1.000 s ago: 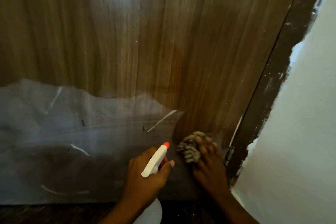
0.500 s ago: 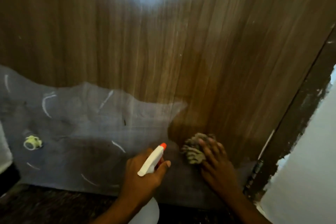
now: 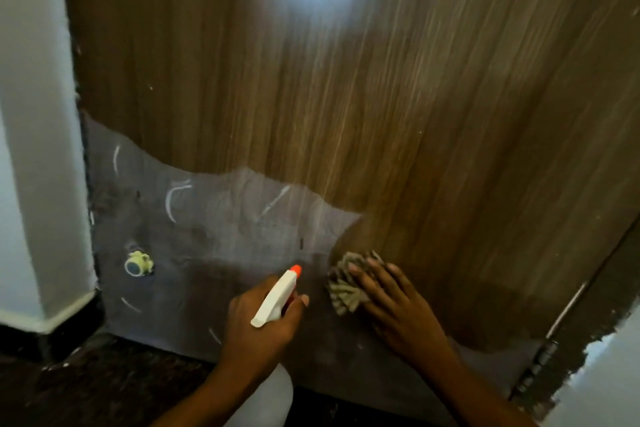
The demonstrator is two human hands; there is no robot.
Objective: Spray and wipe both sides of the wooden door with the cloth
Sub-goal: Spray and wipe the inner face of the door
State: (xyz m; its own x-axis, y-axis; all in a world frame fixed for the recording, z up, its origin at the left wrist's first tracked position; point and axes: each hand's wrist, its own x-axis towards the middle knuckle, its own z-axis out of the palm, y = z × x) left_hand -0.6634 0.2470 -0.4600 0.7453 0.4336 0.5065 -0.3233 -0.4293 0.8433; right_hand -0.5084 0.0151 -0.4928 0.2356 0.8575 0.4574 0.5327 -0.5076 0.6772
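Well, this side looks partway done: left hand (image 3: pixel 258 322), grip closed round the spray bottle (image 3: pixel 275 298); right hand (image 3: pixel 398 305) flat, pressing the cloth (image 3: pixel 343 289) low on the door (image 3: pixel 381 114) — grey patch (image 3: pixel 207 236) beside it and the far side likely remain.

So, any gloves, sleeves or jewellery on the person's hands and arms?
No. The left hand and right hand are bare, no gloves. The left forearm and right forearm are uncovered to the frame's edge, no sleeve in view. No watch, bracelet or ring shows, though the picture is slightly blurred.
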